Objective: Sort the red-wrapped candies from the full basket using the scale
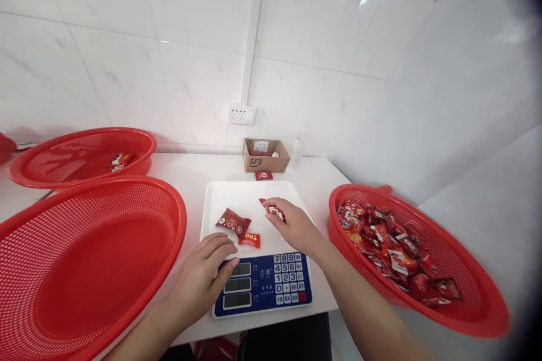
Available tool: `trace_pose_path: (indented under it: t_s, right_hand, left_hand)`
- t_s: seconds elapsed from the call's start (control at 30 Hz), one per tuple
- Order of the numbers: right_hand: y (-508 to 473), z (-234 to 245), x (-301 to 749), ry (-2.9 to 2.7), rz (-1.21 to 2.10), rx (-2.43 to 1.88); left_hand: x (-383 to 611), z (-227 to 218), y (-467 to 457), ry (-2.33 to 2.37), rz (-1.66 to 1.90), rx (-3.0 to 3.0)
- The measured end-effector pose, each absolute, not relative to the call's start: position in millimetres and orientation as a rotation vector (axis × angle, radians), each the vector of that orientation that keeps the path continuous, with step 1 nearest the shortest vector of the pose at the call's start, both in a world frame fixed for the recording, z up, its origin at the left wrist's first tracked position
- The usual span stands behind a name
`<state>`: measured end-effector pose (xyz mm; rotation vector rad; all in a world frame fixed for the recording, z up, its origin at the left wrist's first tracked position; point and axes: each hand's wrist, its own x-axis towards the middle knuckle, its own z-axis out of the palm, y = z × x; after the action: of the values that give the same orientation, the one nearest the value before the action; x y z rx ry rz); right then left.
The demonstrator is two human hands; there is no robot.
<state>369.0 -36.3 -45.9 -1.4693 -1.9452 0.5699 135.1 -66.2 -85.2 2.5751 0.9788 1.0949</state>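
Note:
My right hand (290,224) pinches a small red-and-white wrapped snack packet (274,211) above the right part of the white weighing tray (237,192). My left hand (207,268), fingers stretched out and holding nothing, hovers by the tray's front left edge, partly over the displays of the blue digital scale (265,287). On the tray lie a dark red patterned packet (233,222) and a smaller bright red packet (249,240), touching or overlapping. Both are just beyond my left fingertips.
A red basket (474,293) on the right holds many wrapped packets (389,242). Two red baskets stand left, the nearer one (105,254) bare inside, the farther one (84,132) with a few packets. Behind the tray are a cardboard box (266,164), a red packet (263,175) and a clear plastic item (298,149).

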Motion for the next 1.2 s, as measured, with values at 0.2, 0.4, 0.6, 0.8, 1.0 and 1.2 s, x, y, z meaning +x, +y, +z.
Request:
trace_pose_path:
  t_s: [0.2, 0.4, 0.6, 0.8, 1.0, 1.2]
  right_hand:
    - [-38.9, -46.2, 372.3, -1.985, 0.572, -1.454]
    - [-39.6, -49.1, 381.6, -1.896, 0.469, -1.586]
    - [-35.8, -58.4, 380.7, -2.021, 0.313, -1.577]
    - [-48.6, -67.5, 384.7, -2.086, 0.337, -1.675]
    - [-50.9, -73.9, 381.3, -2.116, 0.397, -1.618]
    - [-55.5, -74.6, 372.9, -2.182, 0.433, -1.518]
  left_hand:
    - [148.0, -86.1, -61.0, 0.962, 1.045, 2.642]
    - [155.3, -89.8, -55.0, 1.097, 0.800, 2.737]
    - [160.0, -94.4, -45.9, 1.198, 0.591, 2.808]
    - [160.9, -92.9, -42.1, 1.233, 0.461, 2.783]
    - [173.0, -86.8, -39.6, 1.230, 0.354, 2.767]
    - [176.9, -83.7, -39.8, 1.158, 0.362, 2.719]
